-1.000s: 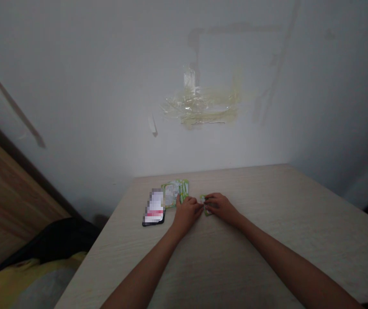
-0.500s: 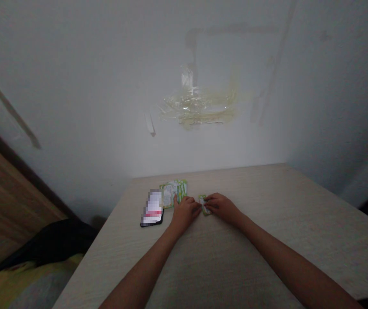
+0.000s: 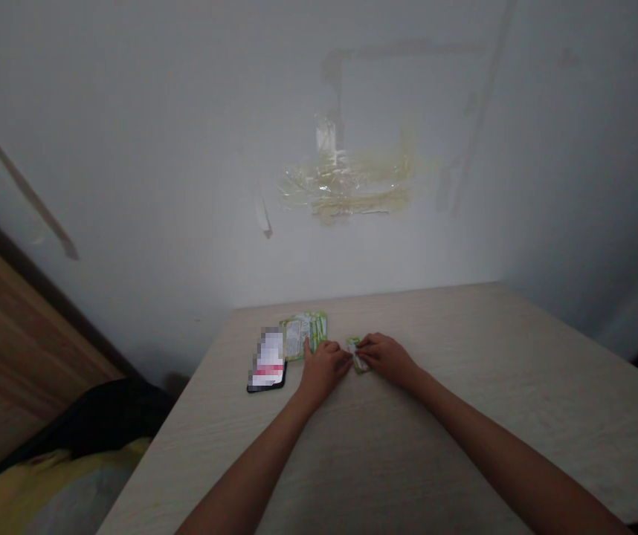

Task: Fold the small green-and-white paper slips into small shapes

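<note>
Right at the small green packet (image 3: 355, 355) two bare hands meet. The packet is thin, flat and shiny, like plastic foil, and it lies on the pale table (image 3: 464, 386). The left hand (image 3: 322, 368) is on the packet's left side. Its fingers (image 3: 337, 357) are curled close together, and their tips pinch the packet's left edge. The right hand (image 3: 389, 359) is on the packet's right side. Its fingers (image 3: 372, 348) are bent and pressed together on the right edge. The packet is tiny and the light is dim, so the print on it cannot be read.

Left of the packet, past the left hand, lies a flat pile of bigger green packets (image 3: 305, 332). They have square corners and are fanned out a little. The left thumb reaches up beside that pile. Further left of the packet is a dark phone (image 3: 268, 360), a flat rectangle with round corners and a bright screen.

Under the packet the table is smooth light wood with fine lines. Behind the packet stands a grey-white wall (image 3: 157, 148) with crinkly old yellow tape (image 3: 346, 186) stuck on it. Far left of the packet is a brown wooden board (image 3: 7, 327). Far left of the packet too, but nearer the person, lies soft black and yellow cloth (image 3: 73, 446).
</note>
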The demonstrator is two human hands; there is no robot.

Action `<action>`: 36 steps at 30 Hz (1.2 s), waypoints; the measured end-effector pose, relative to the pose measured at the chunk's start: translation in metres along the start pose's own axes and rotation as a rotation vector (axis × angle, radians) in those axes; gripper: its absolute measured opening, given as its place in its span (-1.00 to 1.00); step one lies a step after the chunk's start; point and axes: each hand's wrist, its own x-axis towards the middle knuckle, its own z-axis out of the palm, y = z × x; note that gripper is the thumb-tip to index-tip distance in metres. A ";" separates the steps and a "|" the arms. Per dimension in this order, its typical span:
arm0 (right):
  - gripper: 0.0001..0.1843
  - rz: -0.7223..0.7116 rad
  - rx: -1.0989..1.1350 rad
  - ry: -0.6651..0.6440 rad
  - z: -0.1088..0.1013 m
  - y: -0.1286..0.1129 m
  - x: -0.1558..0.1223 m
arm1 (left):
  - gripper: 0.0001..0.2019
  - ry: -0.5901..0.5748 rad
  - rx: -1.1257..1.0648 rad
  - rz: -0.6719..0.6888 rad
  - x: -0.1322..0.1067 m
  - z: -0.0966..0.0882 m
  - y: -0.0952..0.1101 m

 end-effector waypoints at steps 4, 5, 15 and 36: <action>-0.77 0.030 -0.006 -0.011 0.001 -0.001 0.003 | -0.82 0.003 0.021 0.008 -0.001 0.000 0.000; -0.77 0.039 -0.002 -0.011 0.001 -0.001 0.003 | -0.82 0.007 0.022 0.009 -0.001 0.000 0.001; -0.81 0.059 0.102 0.017 0.001 0.000 0.002 | -0.83 0.052 -0.015 -0.010 -0.001 0.000 0.000; -0.80 0.070 -0.002 0.038 0.001 -0.005 0.001 | -0.81 0.009 -0.027 0.011 -0.005 -0.006 0.007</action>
